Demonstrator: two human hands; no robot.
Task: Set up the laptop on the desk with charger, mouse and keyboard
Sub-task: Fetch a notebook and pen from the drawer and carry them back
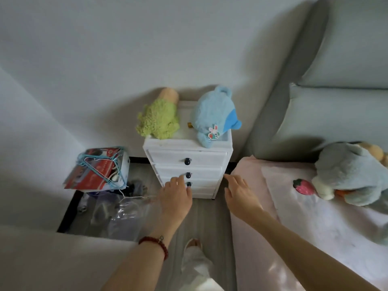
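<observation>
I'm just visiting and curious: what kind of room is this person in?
Most likely a bedroom. A bed with a padded headboard sits on the right, a small white drawer unit stands beside it like a nightstand, and plush toys rest on both.

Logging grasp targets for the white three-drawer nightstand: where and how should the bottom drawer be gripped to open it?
Pinch the small dark round knob centred on the bottom drawer of the white nightstand, coming straight at the front face. The front is otherwise flat, with no lip showing. The left hand is already at that knob; the right hand hovers open beside the cabinet.
</observation>
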